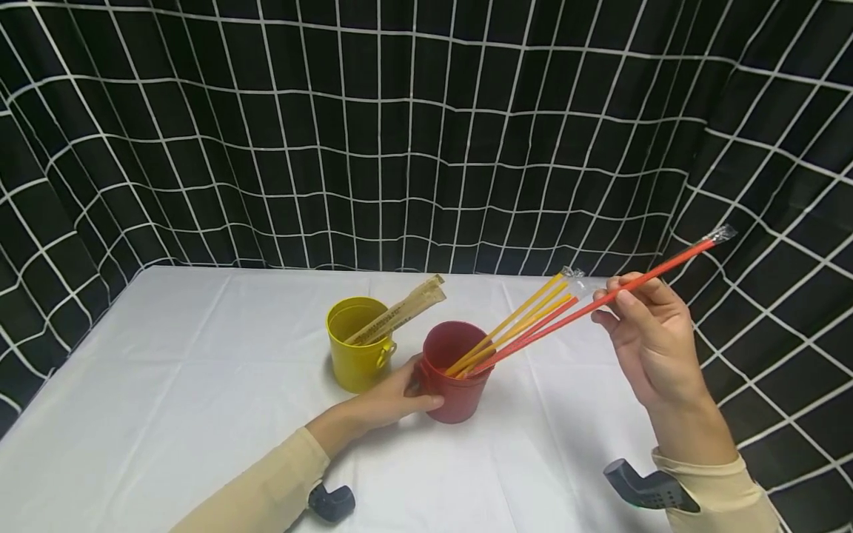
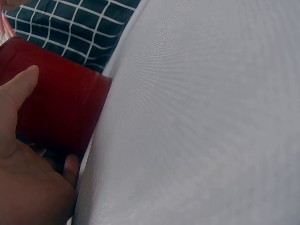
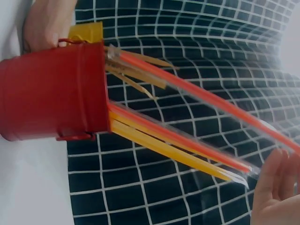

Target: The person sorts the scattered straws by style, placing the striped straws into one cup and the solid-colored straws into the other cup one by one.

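My left hand (image 1: pixel 393 396) grips the side of a small red bucket (image 1: pixel 455 403), which stands on the table. Its thumb lies across the bucket's front in the left wrist view. Several wrapped straws lean out of the bucket to the right: yellow straws (image 1: pixel 529 306) and a red straw (image 3: pixel 206 150). Between thumb and fingers, my right hand (image 1: pixel 656 337) pinches another red straw (image 1: pixel 666 266) in a clear wrapper, slanted, its lower end at the bucket's mouth. Whether that end is inside the rim I cannot tell.
Left of the red bucket and slightly behind it stands a yellow bucket (image 1: pixel 356 370) holding brown paper-wrapped sticks (image 1: pixel 403 311). A white cloth (image 1: pixel 220 400) covers the table. Behind it and to the sides hangs a black curtain with a white grid (image 1: pixel 393 133).
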`<control>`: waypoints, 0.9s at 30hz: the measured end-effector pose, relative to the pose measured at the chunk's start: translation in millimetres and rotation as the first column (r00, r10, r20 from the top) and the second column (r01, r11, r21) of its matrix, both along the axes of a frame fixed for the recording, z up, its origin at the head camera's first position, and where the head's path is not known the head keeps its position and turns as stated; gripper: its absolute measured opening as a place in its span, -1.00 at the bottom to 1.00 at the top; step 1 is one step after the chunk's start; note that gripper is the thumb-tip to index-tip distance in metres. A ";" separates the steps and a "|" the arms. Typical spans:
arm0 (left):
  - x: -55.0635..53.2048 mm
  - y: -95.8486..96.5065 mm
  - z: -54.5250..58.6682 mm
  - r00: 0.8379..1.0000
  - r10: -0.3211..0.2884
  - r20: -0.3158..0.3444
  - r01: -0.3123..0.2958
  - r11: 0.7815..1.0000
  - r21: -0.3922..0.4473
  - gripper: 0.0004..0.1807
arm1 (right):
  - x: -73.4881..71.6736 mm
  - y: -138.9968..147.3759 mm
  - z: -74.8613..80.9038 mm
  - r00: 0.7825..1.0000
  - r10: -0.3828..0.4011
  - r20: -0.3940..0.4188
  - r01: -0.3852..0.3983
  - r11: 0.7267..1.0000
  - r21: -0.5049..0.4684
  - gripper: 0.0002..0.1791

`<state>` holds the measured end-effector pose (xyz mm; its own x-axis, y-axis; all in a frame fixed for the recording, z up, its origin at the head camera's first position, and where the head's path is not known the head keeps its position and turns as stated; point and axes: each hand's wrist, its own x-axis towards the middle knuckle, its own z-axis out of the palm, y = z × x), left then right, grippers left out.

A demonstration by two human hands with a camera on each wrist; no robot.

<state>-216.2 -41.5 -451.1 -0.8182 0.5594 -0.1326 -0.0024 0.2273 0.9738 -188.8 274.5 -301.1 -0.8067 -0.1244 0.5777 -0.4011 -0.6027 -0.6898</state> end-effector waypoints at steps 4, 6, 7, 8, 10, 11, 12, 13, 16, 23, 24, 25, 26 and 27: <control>-0.2 0.2 1.4 1.000 0.005 0.004 -0.005 1.000 -0.003 0.00 | 0.4 -8.7 -1.8 0.991 -0.130 0.030 0.128 0.991 0.048 -0.61; -0.1 0.1 1.9 1.000 0.011 0.005 -0.011 1.000 -0.005 0.01 | 0.0 -12.4 -3.6 0.989 -0.143 0.028 0.141 0.988 0.056 -0.62; -0.3 0.0 2.0 1.000 0.014 0.010 -0.014 1.000 -0.006 0.01 | 0.0 -14.3 -4.4 0.986 -0.163 0.025 0.161 0.984 0.074 -0.63; -0.3 0.0 2.0 1.000 0.014 0.009 -0.014 1.000 -0.007 0.01 | -0.3 -15.7 -5.8 0.986 -0.164 0.020 0.162 0.984 0.079 -0.63; -0.2 -0.2 1.6 1.000 0.012 0.009 -0.012 1.000 -0.012 0.01 | -0.7 -18.0 -9.2 0.985 -0.170 0.013 0.168 0.981 0.094 -0.63; -0.1 -0.3 1.3 1.000 0.012 0.010 -0.012 1.000 -0.015 0.01 | -0.8 -19.1 -10.8 0.982 -0.189 0.009 0.187 0.976 0.115 -0.64; 0.0 -0.3 0.8 1.000 0.011 0.011 -0.011 1.000 -0.017 0.01 | -0.8 -20.1 -12.7 0.979 -0.205 0.009 0.202 0.970 0.135 -0.63; -0.1 -0.5 0.7 1.000 0.012 0.012 -0.012 1.000 -0.021 0.01 | -1.3 -21.1 -14.4 0.978 -0.207 0.009 0.204 0.968 0.148 -0.64; -0.5 -0.6 0.1 1.000 0.015 0.014 -0.014 0.999 -0.028 0.01 | -2.4 -24.4 -19.6 0.976 -0.215 0.022 0.208 0.962 0.178 -0.65; -0.7 0.9 0.0 1.000 0.008 0.013 -0.008 1.000 -0.020 0.01 | -6.4 -32.1 -33.3 0.962 -0.271 0.042 0.246 0.920 0.305 -0.69; -0.5 0.9 0.3 1.000 0.009 0.014 -0.009 1.000 -0.021 0.01 | -7.3 -33.7 -35.8 0.957 -0.287 0.045 0.258 0.908 0.329 -0.70; -0.3 0.8 0.3 1.000 0.011 0.014 -0.010 1.000 -0.022 0.01 | -8.0 -35.0 -38.2 0.954 -0.298 0.042 0.264 0.895 0.358 -0.71; -0.1 0.7 0.4 1.000 0.010 0.015 -0.010 1.000 -0.019 0.01 | -8.8 -36.0 -40.8 0.951 -0.307 0.041 0.269 0.882 0.388 -0.72; 0.3 0.6 0.4 1.000 0.010 0.015 -0.010 1.000 -0.019 0.01 | -9.3 -37.1 -43.3 0.948 -0.315 0.043 0.270 0.870 0.413 -0.73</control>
<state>-216.0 -40.9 -450.8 -0.8216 0.5485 -0.1554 -0.0196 0.2453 0.9693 -198.1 237.4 -344.3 -0.8953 -0.0739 0.4393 -0.4274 -0.1355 -0.8938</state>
